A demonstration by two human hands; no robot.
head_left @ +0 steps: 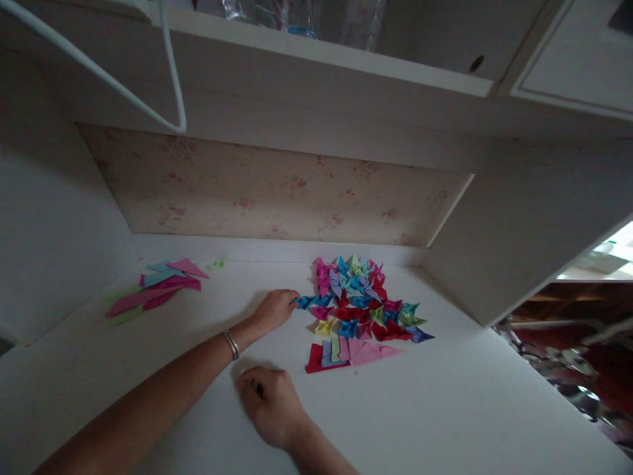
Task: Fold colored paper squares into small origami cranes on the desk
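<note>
My left hand (275, 310), with a silver bracelet at the wrist, pinches a small blue folded-paper piece (303, 302) at the left edge of a colourful group. That group of folded-paper pieces (360, 302) lies in rough rows on the white surface, in red, pink, blue, green, yellow and purple. Nearer to me, my right hand (273, 404) rests curled into a loose fist, with only a dark gap between thumb and fingers. Flatter folded papers (341, 353), red, blue, green and pink, overlap just in front of the group.
Pink, blue and green flat-folded strips (161, 288) lie at the left, with a small green piece (217, 264) beyond them. A shelf (316, 39) overhangs the white surface, and a white cable (123, 89) dangles at upper left. Side panels stand left and right.
</note>
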